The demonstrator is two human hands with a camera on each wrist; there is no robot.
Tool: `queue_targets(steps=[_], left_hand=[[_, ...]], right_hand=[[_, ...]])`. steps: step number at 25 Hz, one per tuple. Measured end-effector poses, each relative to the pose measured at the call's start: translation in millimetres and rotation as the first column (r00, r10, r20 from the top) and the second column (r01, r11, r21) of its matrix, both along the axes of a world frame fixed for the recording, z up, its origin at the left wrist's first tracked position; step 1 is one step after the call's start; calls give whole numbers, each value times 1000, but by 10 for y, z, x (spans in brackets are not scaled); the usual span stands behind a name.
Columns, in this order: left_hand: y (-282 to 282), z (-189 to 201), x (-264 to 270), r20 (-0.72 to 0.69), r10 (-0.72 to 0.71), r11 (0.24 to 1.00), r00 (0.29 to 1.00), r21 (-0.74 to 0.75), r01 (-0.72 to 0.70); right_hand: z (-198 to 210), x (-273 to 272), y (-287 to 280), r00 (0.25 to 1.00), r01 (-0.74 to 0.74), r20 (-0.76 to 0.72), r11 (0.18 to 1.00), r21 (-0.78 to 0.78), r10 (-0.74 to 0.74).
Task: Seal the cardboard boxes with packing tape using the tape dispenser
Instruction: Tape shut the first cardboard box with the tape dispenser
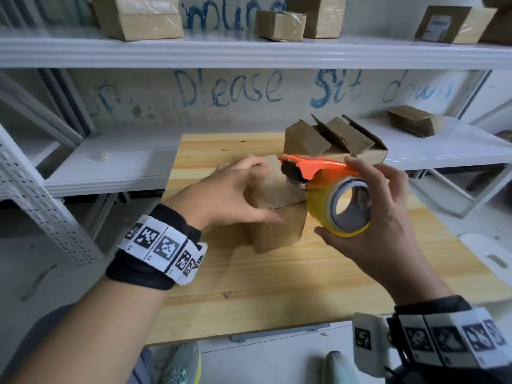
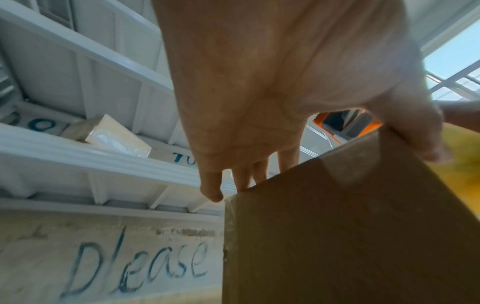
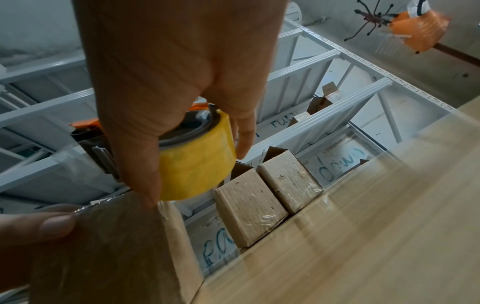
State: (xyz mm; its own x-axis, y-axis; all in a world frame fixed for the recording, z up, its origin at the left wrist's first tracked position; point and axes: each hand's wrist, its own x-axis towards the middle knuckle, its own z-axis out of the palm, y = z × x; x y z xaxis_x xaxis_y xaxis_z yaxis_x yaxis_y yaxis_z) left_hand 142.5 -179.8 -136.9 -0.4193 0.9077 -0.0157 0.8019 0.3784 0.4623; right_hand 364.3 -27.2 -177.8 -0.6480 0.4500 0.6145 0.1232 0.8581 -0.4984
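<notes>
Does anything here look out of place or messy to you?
Mostly tidy. The two boxes at the table's far edge stand with flaps sticking up, unsealed. A small wood-coloured scrap lies loose on the table near the front edge. Nothing looks spilled or broken.

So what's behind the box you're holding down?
Behind the cardboard box under the left hand, two more boxes stand on the wooden table, flaps open. Their insides and lower fronts are hidden, partly by the tape dispenser.
</notes>
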Motion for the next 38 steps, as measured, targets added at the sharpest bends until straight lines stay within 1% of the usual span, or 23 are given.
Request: queue_targets(steps=[2, 3, 5, 8, 10, 12, 14, 16, 18, 20, 22, 26, 27, 30, 31, 33, 35, 36, 38], left_hand=[[-14, -47, -17, 173, -52, 997, 984, 62, 41], [-23, -48, -12, 217, -91, 993, 972, 90, 73], [-38, -36, -9, 257, -139, 986, 956, 125, 110], [-69, -48, -56, 259, -139, 986, 956, 123, 110], [-80, -55, -62, 244, -128, 987, 961, 127, 99], [-93, -27, -25, 227, -72, 989, 971, 139, 41], [-98, 24, 45, 186, 3, 993, 982, 117, -26], [-83, 35, 88, 150, 27, 993, 988, 112, -44], [-102, 37, 89, 156, 34, 990, 987, 127, -54], [-145, 32, 53, 190, 19, 985, 982, 163, -51], [-206, 40, 21, 196, -33, 973, 980, 229, -13], [-306, 107, -3, 265, -126, 910, 956, 414, 5], [-309, 123, 14, 244, -140, 890, 960, 456, 13], [-267, 138, 102, 102, -134, 829, 986, 556, 55], [-252, 126, 123, 86, -145, 806, 986, 588, 68], [-238, 108, 132, 53, -154, 774, 987, 627, 87], [-232, 93, 103, -12, -158, 760, 987, 637, 130], [-238, 86, 90, -60, -165, 754, 984, 636, 165], [-238, 68, 74, -220, -165, 724, 961, 635, 270]], right_hand=[[5, -11, -32, 1000, -10, -7, 999, 35, 10], [9, -18, -50, 1000, -10, -14, 998, 57, 11], [23, -34, -86, 999, -8, -38, 995, 100, 11], [61, -44, -114, 994, 9, -107, 989, 148, 7], [75, -38, -114, 993, 37, -121, 987, 159, -17], [85, -36, -116, 994, 58, -105, 986, 154, -42], [91, -27, -133, 996, 64, -79, 985, 160, -52], [86, -11, -164, 997, 62, -60, 984, 169, -52], [81, -13, -189, 997, 66, -47, 982, 177, -58], [76, -19, -185, 996, 79, -41, 982, 169, -73], [71, -20, -175, 995, 96, -44, 984, 151, -90], [87, -26, -183, 992, 123, -47, 982, 144, -118], [96, -28, -187, 992, 120, -45, 982, 146, -114], [105, -36, -211, 995, 94, -40, 986, 138, -89], [106, -38, -227, 996, 82, -34, 989, 126, -78], [119, -30, -233, 999, 51, -6, 993, 109, -51], [145, -4, -204, 999, 30, 37, 992, 123, -34], [154, 5, -192, 998, 24, 53, 991, 134, -32], [178, 22, -161, 996, 24, 86, 984, 177, -40]])
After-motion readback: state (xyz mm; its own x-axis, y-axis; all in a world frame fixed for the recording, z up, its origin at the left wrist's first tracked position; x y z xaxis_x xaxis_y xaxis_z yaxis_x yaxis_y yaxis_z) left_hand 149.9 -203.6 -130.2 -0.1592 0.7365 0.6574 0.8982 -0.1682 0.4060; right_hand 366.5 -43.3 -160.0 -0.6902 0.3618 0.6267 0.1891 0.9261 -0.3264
